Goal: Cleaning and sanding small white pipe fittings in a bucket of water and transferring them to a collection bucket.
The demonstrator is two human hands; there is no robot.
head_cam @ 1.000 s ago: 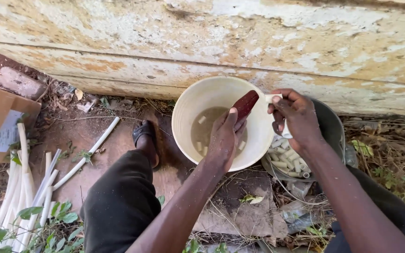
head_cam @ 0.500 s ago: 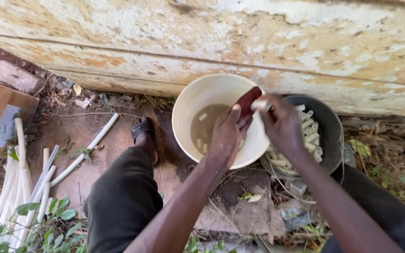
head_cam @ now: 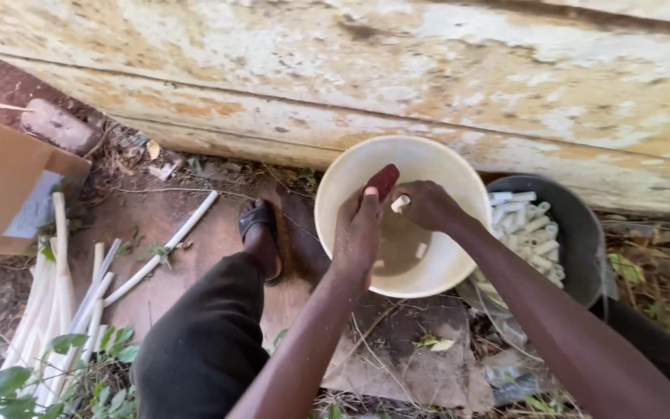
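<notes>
Black trouser leg [head_cam: 203, 349] nearest me, knee bent, foot in a dark sandal [head_cam: 261, 225] on bare earth. Loose white pipes [head_cam: 63, 302] lie to my left beside a cardboard box [head_cam: 1, 186].

My left hand [head_cam: 358, 233] hangs over the near rim of the cream bucket [head_cam: 459, 256]. Its grip is clamped on a dark red tool [head_cam: 383, 181]; blade or brush, I cannot tell. The tool's long axis runs up and slightly right, away from me, free end toward the far wall of the bucket.

My right hand [head_cam: 428, 206] is just beside it, over the bucket's middle. Thumb and fingers are pinched on a short white pipe piece [head_cam: 401, 203]. The piece is above the murky water, not in it. What shows points left, toward the tool's tip; the rest is hidden in my fingers, so its full axis is a guess.

A few cut pieces [head_cam: 420, 250] float below. Right of the bucket, touching it, stands a black tub [head_cam: 583, 240] full of similar white pieces. Beyond both, a peeling, stained wall [head_cam: 428, 70].

Risks, as I judge them: wet fingers and a small piece, so it could slip and drop into the cloudy water. The tool works close to my right fingertips; a slip could nick them. Leaning on the rim might tip the bucket.
</notes>
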